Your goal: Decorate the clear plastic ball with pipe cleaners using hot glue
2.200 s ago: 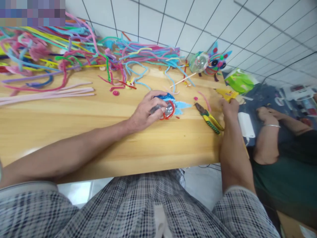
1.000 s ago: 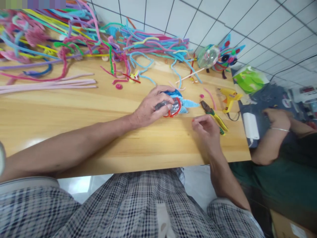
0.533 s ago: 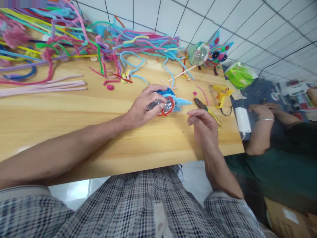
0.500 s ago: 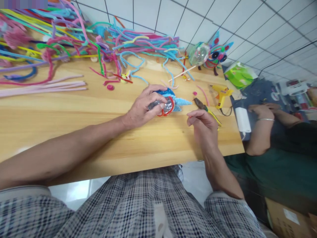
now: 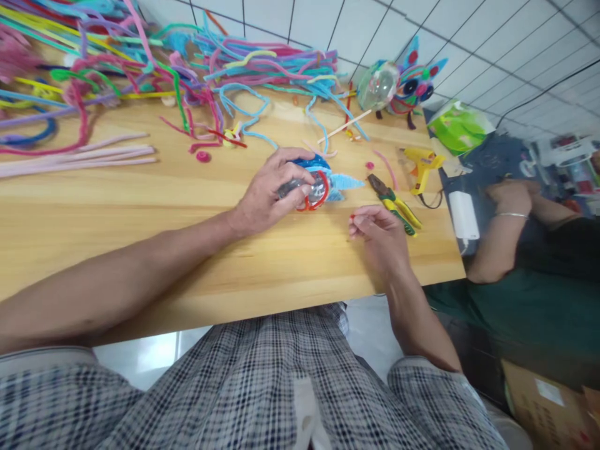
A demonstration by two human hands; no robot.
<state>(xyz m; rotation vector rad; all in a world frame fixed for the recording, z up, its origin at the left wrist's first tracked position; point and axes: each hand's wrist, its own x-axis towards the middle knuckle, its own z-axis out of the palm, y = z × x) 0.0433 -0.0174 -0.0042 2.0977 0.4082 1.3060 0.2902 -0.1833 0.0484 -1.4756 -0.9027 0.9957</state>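
Note:
My left hand (image 5: pixel 272 190) is wrapped round a clear plastic craft figure (image 5: pixel 319 190). Red pipe cleaner curves over its clear part, and light-blue pointed pieces stick out to the right; a darker blue part shows behind my fingers, which hide much of the rest. To the right, my right hand (image 5: pixel 382 234) is held just above the wooden table (image 5: pixel 210 262), its thumb and fingers pinching a small red pipe-cleaner piece (image 5: pixel 352 217). Beyond that hand lie pliers (image 5: pixel 396 203) with yellow and green handles.
Bundles of coloured pipe cleaners (image 5: pixel 276 62) line the back. A finished animal-faced craft (image 5: pixel 415 87) stands at back right beside a clear ball (image 5: pixel 379 86). A yellow glue gun (image 5: pixel 422 165) and white box (image 5: pixel 463 215) are at right. Another person's arm (image 5: pixel 504 237) rests farther right.
My right hand has moved slightly left, uncovering more of the pliers' handles and showing more of the red piece. My left hand keeps its hold on the craft figure. The view has shifted a little.

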